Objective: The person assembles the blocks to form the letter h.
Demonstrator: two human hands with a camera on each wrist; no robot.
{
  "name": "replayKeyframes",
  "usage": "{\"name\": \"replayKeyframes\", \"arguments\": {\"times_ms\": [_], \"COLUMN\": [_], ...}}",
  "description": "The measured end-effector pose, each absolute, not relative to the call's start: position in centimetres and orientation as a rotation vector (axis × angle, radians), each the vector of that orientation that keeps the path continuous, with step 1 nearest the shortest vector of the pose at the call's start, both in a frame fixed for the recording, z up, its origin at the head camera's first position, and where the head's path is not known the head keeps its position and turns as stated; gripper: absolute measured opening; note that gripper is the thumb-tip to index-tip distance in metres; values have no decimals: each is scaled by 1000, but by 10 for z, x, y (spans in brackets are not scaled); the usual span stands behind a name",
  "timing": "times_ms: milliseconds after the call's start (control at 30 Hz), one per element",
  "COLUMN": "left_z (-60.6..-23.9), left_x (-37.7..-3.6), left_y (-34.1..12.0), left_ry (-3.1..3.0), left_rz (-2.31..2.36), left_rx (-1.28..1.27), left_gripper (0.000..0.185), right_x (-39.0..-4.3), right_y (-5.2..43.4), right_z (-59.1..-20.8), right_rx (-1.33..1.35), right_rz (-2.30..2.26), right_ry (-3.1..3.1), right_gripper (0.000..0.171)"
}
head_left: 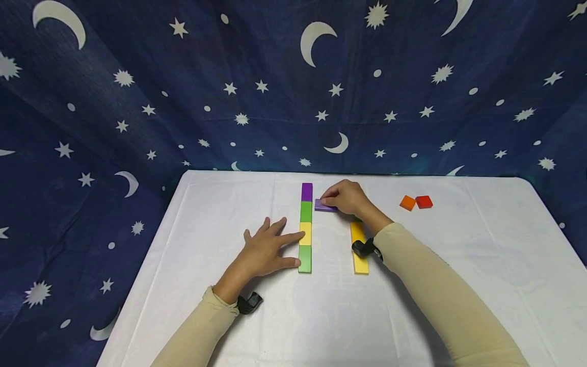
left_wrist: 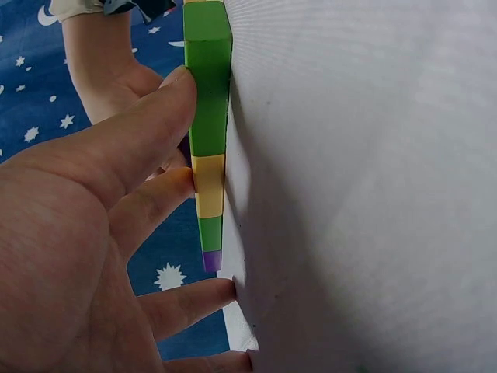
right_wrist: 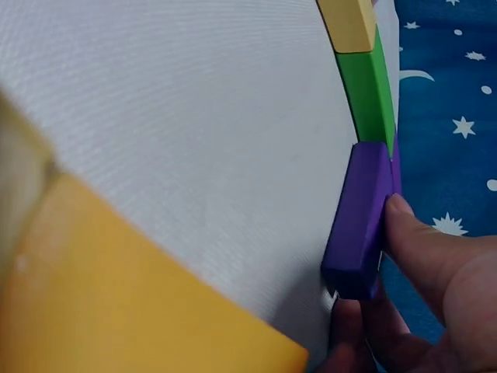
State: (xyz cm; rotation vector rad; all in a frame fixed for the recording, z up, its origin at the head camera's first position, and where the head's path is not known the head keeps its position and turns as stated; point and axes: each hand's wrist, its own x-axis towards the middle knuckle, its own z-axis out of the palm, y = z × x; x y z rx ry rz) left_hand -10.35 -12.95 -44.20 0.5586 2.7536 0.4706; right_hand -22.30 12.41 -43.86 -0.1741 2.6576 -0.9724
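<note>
A straight column of blocks runs away from me on the table: a light green block [head_left: 304,262] nearest, then a yellow block [head_left: 305,227], a green block [head_left: 306,211] and a purple block [head_left: 307,191] farthest. My left hand [head_left: 263,252] lies to its left with fingers spread, thumb and index fingertips touching the column's side. Between thumb and fingers, my right hand [head_left: 349,198] pinches a second purple block [right_wrist: 359,214], which lies crosswise just right of the column's far part. Below the right wrist is a second column with yellow blocks [head_left: 360,265]; a bit of green [head_left: 356,218] shows at its partly hidden far end.
An orange block [head_left: 407,203] and a red block [head_left: 424,202] lie close together at the back right of the white-covered table [head_left: 481,285]. A dark blue curtain [head_left: 275,61] with moons and stars hangs behind the table's far edge.
</note>
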Motion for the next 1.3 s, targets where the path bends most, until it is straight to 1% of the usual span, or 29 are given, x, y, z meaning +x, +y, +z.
{"name": "replayKeyframes", "arguments": {"times_ms": [200, 300, 500, 767, 1033, 1300], "left_z": [-442, -442, -441, -441, -442, -442], "left_x": [-103, -104, -104, -104, -104, -104], "left_y": [-129, -129, -128, -127, -128, -129], "left_ry": [2748, 2744, 2736, 2735, 2736, 2739], "left_rz": [476, 476, 470, 473, 468, 469], "left_rx": [554, 552, 545, 540, 546, 550], "left_gripper": [67, 67, 68, 68, 68, 68], "right_x": [-224, -228, -234, -232, -233, -236], "right_y": [125, 130, 144, 145, 146, 146], "right_z": [-438, -436, -432, -431, -430, -433], "right_rx": [-119, -118, -111, -82, -55, -37], "right_rz": [-987, -1017, -1023, -993, -984, -989], "right_ry": [2598, 2520, 2416, 2431, 2414, 2411], "right_gripper": [19, 23, 25, 21, 23, 21]}}
